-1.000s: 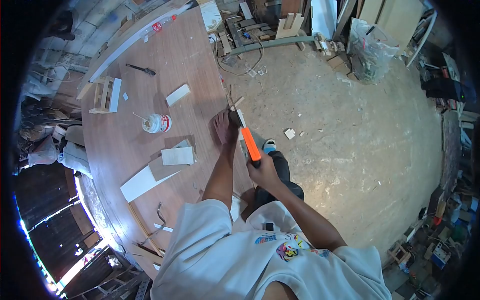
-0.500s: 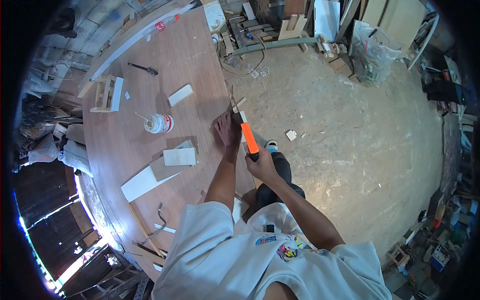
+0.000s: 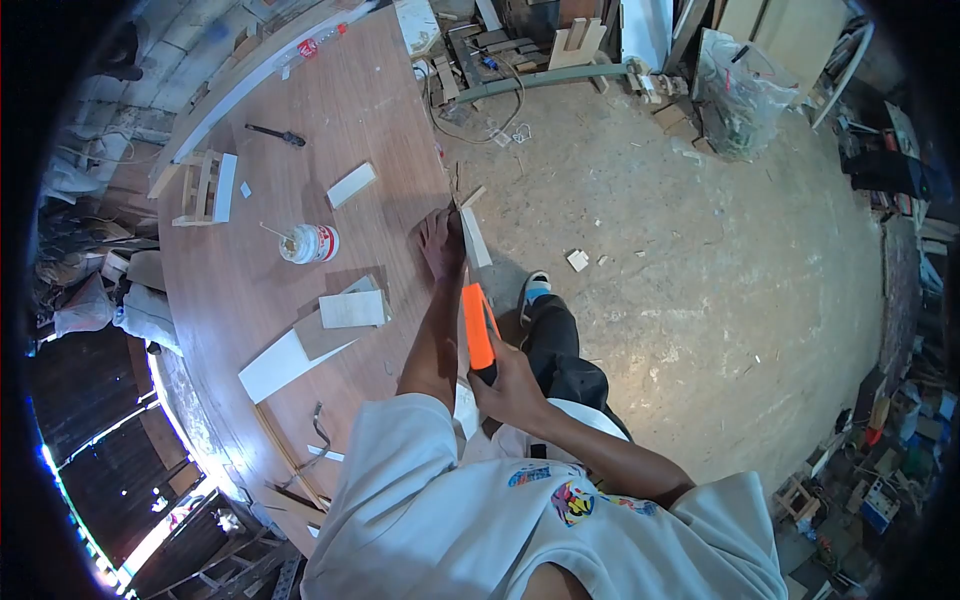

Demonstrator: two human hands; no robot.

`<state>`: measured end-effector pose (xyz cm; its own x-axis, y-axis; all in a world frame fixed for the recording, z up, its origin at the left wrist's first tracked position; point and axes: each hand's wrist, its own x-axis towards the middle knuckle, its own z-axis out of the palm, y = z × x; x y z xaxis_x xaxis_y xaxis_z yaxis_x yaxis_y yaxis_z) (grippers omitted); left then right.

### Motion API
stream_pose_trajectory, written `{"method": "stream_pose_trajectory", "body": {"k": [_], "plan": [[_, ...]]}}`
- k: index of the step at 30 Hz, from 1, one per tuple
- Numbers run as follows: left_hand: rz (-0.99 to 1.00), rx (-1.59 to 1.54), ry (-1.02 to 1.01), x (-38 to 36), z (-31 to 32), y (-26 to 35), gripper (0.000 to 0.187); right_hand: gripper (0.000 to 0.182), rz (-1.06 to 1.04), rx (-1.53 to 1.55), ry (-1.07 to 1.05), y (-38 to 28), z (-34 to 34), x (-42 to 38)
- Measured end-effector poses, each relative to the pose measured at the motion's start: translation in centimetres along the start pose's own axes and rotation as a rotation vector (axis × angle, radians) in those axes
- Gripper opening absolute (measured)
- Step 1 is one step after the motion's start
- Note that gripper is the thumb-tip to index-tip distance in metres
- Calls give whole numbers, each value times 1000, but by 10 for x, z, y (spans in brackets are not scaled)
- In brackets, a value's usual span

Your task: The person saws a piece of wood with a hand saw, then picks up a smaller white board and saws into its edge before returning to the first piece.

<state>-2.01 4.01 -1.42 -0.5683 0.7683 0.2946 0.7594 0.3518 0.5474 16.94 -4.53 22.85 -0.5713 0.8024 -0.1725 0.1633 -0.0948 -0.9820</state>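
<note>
My right hand (image 3: 512, 388) is closed round the black grip end of an orange-handled saw (image 3: 478, 328), just off the table's right edge. The saw's blade is hard to make out. My left hand (image 3: 440, 243) lies flat at that edge, fingers stretched out, pressing down; what is under its palm is hidden. Right beside it, a narrow pale wood strip (image 3: 475, 238) juts out over the floor. On the table (image 3: 385, 110) to my left are a white block (image 3: 352, 185), an open jar (image 3: 310, 244) with a stick in it, and stacked white boards (image 3: 352, 309).
A small wooden rack (image 3: 208, 188), a dark tool (image 3: 276, 135) and a plastic bottle (image 3: 320, 40) are farther along the table. Wood scraps (image 3: 578, 260) lie on the floor. A clear plastic bag (image 3: 742, 100) and leaning boards stand at the back. My foot (image 3: 537, 288) is below the saw.
My right hand has drawn the saw back toward my body and slightly left, so more of the pale strip shows. My left hand stays at the table edge.
</note>
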Motion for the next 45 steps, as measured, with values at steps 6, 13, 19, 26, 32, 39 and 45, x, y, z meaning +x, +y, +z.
{"method": "stream_pose_trajectory", "body": {"k": [6, 13, 19, 26, 32, 39, 45], "plan": [[93, -11, -82, -1, -14, 19, 24, 27, 153, 54, 134, -17, -29, -14], [40, 47, 18, -14, -5, 15, 26, 19, 206, -56, 79, 22, -24, 39], [3, 78, 111, -6, -5, 13, 24, 19, 68, -62, 62, 1, -13, 25], [8, 39, -35, -6, -7, 18, 25, 14, 104, -27, 122, 47, -21, 34], [17, 96, -11, -15, 11, -5, 26, 16, 102, -112, 120, 37, -5, 46], [49, -3, -80, -9, -6, 14, 28, 15, 144, -70, 141, 59, -13, 31], [98, 25, 75, -17, -3, 8, 31, 14, 156, -151, 140, 57, 2, 73]]}}
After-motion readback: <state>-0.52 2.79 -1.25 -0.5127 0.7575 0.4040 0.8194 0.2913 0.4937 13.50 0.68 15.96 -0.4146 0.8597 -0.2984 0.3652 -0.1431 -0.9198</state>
